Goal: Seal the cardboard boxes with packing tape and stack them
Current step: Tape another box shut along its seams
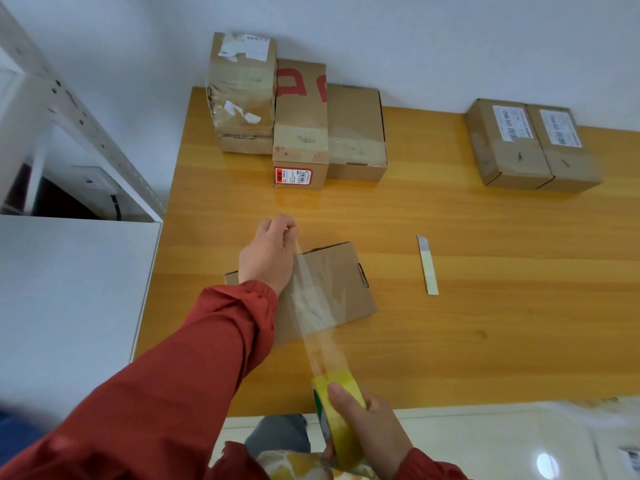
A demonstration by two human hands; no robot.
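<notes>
A small cardboard box [341, 289] lies near the table's front left. My left hand [268, 252] pinches the free end of a clear tape strip [313, 299] above the box's far edge. The strip runs back over the box top to the yellowish tape roll [341, 410], which my right hand [369, 433] grips near the table's front edge. Whether the strip touches the box top is unclear.
Several taped boxes [301, 123] stand grouped at the back left of the wooden table [485, 306], one stacked on another. Two labelled boxes [530, 147] sit at the back right. A utility knife [427, 265] lies right of the small box. White shelving [69, 133] is left.
</notes>
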